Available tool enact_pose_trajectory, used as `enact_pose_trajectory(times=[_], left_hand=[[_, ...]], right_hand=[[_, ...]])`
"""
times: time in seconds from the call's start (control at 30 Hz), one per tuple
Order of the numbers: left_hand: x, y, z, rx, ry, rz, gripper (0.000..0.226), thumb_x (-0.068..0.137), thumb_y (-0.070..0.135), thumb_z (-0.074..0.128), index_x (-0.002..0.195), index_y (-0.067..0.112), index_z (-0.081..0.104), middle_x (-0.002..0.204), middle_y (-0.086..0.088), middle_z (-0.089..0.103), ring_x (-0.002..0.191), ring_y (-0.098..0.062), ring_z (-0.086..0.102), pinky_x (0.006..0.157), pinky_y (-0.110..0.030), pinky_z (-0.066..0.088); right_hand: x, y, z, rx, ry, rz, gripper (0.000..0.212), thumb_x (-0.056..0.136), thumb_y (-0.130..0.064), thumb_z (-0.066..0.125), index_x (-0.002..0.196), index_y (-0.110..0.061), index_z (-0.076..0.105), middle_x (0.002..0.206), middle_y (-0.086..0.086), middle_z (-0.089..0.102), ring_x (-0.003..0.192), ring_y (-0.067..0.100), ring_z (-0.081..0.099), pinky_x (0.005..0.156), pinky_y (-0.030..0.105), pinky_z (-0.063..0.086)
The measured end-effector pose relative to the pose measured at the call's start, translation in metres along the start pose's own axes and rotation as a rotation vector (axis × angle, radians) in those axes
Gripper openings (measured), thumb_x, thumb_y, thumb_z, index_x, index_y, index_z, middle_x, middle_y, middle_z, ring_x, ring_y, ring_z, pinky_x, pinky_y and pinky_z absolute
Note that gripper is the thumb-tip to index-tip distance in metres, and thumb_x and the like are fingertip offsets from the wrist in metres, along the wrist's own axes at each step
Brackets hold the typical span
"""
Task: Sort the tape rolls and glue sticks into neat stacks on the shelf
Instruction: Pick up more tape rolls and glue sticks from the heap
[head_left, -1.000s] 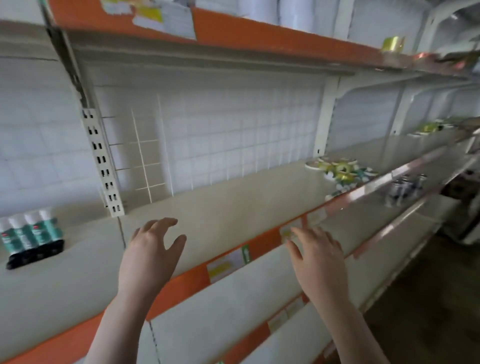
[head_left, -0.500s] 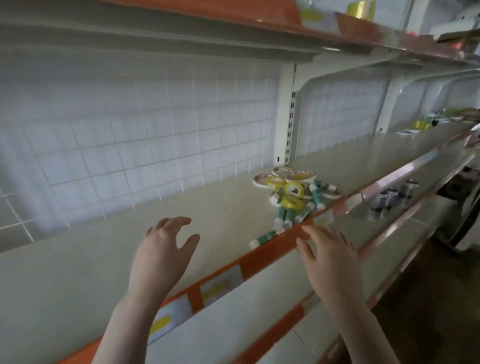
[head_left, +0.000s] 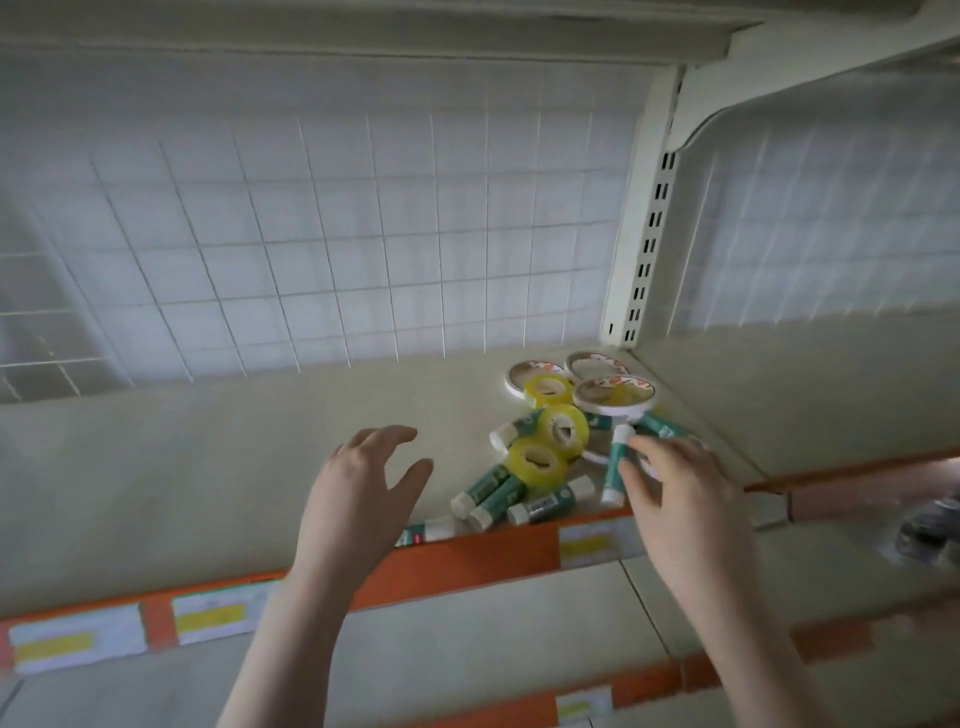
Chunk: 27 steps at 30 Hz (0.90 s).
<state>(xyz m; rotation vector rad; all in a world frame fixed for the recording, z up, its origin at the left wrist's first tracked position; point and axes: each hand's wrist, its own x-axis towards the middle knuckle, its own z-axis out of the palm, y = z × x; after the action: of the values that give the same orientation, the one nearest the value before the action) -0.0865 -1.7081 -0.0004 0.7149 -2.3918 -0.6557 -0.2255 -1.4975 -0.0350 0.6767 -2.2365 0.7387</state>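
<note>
So the shelf (head_left: 218, 467) has a messy pile near its slotted upright (head_left: 644, 249), just in front and left of it. Three white tape rolls (head_left: 615, 392) lie flat closest to the upright, three yellow rolls (head_left: 537, 462) lie on top of the pile further out, and green glue sticks (head_left: 493, 499) lie scattered under and around them, one right at the orange shelf edge (head_left: 467, 561). Left hand (head_left: 358, 499) hovers left of the pile, fingers spread, holding nothing. Right hand (head_left: 680, 499) is open too, fingertips touching one glue stick (head_left: 615, 470) on the pile's right side.
</note>
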Motion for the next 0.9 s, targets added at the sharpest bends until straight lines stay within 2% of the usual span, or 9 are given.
enact_pose_trajectory(times=[0.27, 0.4, 0.57, 0.8, 0.9], left_hand=[[0.018, 0.019, 0.018, 0.072, 0.007, -0.030, 0.032, 0.087, 0.032, 0.061, 0.118, 0.026, 0.060, 0.121, 0.006, 0.058, 0.110, -0.015, 0.053, 0.081, -0.024, 0.036], [0.026, 0.026, 0.028, 0.072, -0.008, 0.012, 0.033, 0.088, 0.036, 0.059, 0.120, 0.028, 0.058, 0.124, 0.010, 0.056, 0.113, -0.011, 0.051, 0.082, -0.019, 0.034], [0.029, 0.030, 0.040, 0.064, -0.063, 0.091, 0.035, 0.088, 0.039, 0.057, 0.122, 0.029, 0.056, 0.124, 0.014, 0.055, 0.112, -0.006, 0.051, 0.083, -0.015, 0.033], [0.029, 0.035, 0.048, 0.062, -0.220, 0.182, 0.042, 0.086, 0.050, 0.054, 0.126, 0.036, 0.052, 0.126, 0.019, 0.052, 0.115, -0.001, 0.045, 0.090, -0.016, 0.034], [0.028, 0.040, 0.053, 0.059, -0.279, 0.208, 0.046, 0.084, 0.054, 0.055, 0.127, 0.037, 0.052, 0.127, 0.020, 0.050, 0.115, -0.001, 0.044, 0.092, -0.018, 0.036]], right_hand=[[0.037, 0.025, 0.021, 0.015, 0.002, -0.046, 0.017, 0.073, -0.006, 0.076, 0.089, -0.005, 0.070, 0.073, 0.014, 0.066, 0.063, 0.035, 0.060, 0.057, 0.035, 0.049], [0.069, 0.033, 0.035, -0.001, -0.056, -0.125, 0.020, 0.073, -0.007, 0.075, 0.091, -0.003, 0.071, 0.082, 0.015, 0.067, 0.070, 0.035, 0.060, 0.060, 0.037, 0.050], [0.087, 0.032, 0.045, -0.036, -0.147, -0.239, 0.011, 0.075, -0.016, 0.074, 0.083, -0.009, 0.072, 0.078, 0.008, 0.067, 0.070, 0.032, 0.060, 0.065, 0.038, 0.049], [0.090, 0.036, 0.056, -0.129, -0.266, -0.212, 0.014, 0.073, -0.014, 0.077, 0.085, -0.009, 0.074, 0.085, 0.009, 0.067, 0.077, 0.033, 0.060, 0.067, 0.037, 0.046], [0.091, 0.035, 0.052, -0.178, -0.322, -0.177, 0.015, 0.082, -0.018, 0.069, 0.095, -0.012, 0.073, 0.096, 0.008, 0.066, 0.089, 0.031, 0.056, 0.075, 0.037, 0.042]])
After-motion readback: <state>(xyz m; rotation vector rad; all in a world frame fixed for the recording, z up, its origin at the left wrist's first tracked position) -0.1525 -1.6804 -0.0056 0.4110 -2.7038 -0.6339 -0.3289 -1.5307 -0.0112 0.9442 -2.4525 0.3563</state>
